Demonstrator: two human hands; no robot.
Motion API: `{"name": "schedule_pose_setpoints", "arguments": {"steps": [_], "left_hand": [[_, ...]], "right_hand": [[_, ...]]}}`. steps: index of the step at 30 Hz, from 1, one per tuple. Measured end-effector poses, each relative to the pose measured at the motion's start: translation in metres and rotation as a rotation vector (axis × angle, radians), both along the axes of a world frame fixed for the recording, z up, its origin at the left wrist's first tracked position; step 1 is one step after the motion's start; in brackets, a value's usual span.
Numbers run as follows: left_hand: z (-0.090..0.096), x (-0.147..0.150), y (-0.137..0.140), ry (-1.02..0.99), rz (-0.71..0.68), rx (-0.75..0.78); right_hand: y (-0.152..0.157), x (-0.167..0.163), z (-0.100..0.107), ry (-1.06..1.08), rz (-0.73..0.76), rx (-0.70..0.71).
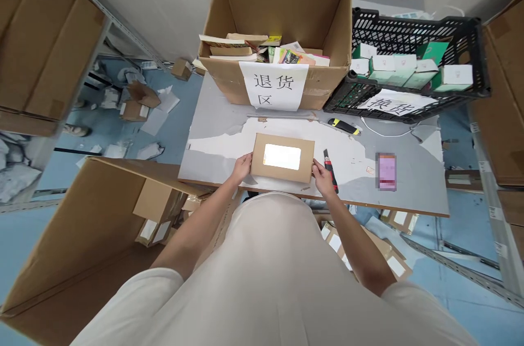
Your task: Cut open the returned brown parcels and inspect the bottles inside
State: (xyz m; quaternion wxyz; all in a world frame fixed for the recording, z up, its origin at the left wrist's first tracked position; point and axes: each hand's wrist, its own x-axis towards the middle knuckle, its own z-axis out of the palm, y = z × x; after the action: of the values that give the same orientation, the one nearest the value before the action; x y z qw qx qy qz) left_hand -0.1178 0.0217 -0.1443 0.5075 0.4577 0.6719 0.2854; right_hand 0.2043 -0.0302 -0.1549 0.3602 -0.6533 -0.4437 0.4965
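The box (282, 158) is at the near side of the tabletop (417, 185), the left hand (242, 167) and right hand (322, 177) each grasping one end. Positioning seems in hand; turning it would call for even grips, clear of the red knife (329, 167).

From afar I see a parcel warehouse workroom: a big carton (282, 7) labelled "returns area" on the table (417, 177), racked cartons (45, 40) left and right of it.

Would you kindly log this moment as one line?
left hand: holds box, left end | right hand: holds box, right end | red cutter: on table
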Motion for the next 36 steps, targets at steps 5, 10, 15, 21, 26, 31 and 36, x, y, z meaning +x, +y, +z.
{"name": "schedule_pose_setpoints", "arguments": {"steps": [5, 10, 15, 21, 26, 31, 36], "left_hand": [[-0.013, -0.014, -0.024, -0.082, -0.052, -0.013], [-0.024, -0.015, -0.037, -0.098, -0.224, 0.031], [-0.005, -0.017, -0.038, -0.108, -0.245, 0.049], [0.048, -0.016, -0.023, 0.177, -0.335, 0.196], [0.053, -0.002, -0.005, 0.344, -0.264, 0.144], [0.042, 0.004, -0.001, 0.297, -0.204, 0.088], [0.036, 0.003, -0.010, 0.181, -0.125, 0.021]], "right_hand": [[-0.021, 0.008, -0.018, 0.006, -0.001, -0.030], [-0.031, 0.003, -0.022, -0.053, 0.225, -0.013], [-0.029, 0.004, -0.003, -0.035, 0.279, 0.032], [-0.007, 0.010, 0.050, -0.408, 0.367, 0.126], [0.022, 0.001, 0.063, -0.568, 0.306, 0.052], [0.034, 0.006, 0.051, -0.563, 0.283, -0.032], [0.025, 0.016, 0.033, -0.476, 0.282, -0.032]]}}
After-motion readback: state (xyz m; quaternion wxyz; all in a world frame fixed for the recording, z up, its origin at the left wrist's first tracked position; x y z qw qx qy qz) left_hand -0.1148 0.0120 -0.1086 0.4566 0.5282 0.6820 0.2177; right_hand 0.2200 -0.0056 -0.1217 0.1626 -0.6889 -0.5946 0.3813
